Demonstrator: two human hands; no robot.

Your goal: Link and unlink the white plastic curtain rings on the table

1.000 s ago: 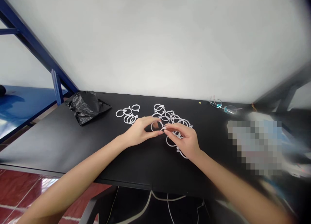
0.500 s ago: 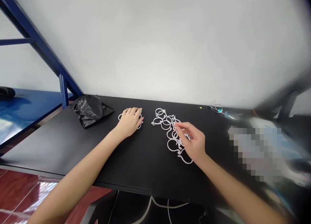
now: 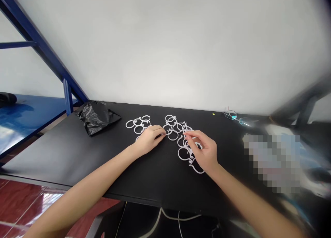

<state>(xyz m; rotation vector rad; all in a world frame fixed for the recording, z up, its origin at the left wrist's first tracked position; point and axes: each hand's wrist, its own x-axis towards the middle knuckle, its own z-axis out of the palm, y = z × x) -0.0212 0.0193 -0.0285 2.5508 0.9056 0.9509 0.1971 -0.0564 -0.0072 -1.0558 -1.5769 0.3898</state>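
Several white plastic rings lie on the black table (image 3: 64,145) in two groups. The small left group of rings (image 3: 138,124) sits just beyond my left hand. The larger pile of rings (image 3: 181,134) lies between my hands and under my right hand. My left hand (image 3: 150,140) pinches a white ring (image 3: 172,136) at the pile's left edge with fingertips closed on it. My right hand (image 3: 204,152) hovers over the pile, thumb and forefinger pinched together on a ring I can barely make out.
A crumpled black plastic bag (image 3: 97,116) lies at the table's back left. Eyeglasses (image 3: 236,117) rest near the wall at the back right. A blurred patch (image 3: 271,162) covers things at the right. Blue metal frame (image 3: 38,45) and a blue bench stand to the left.
My left hand left the small left group of rings and moved right to the big pile, pinching a ring there. My right hand stayed over the pile.
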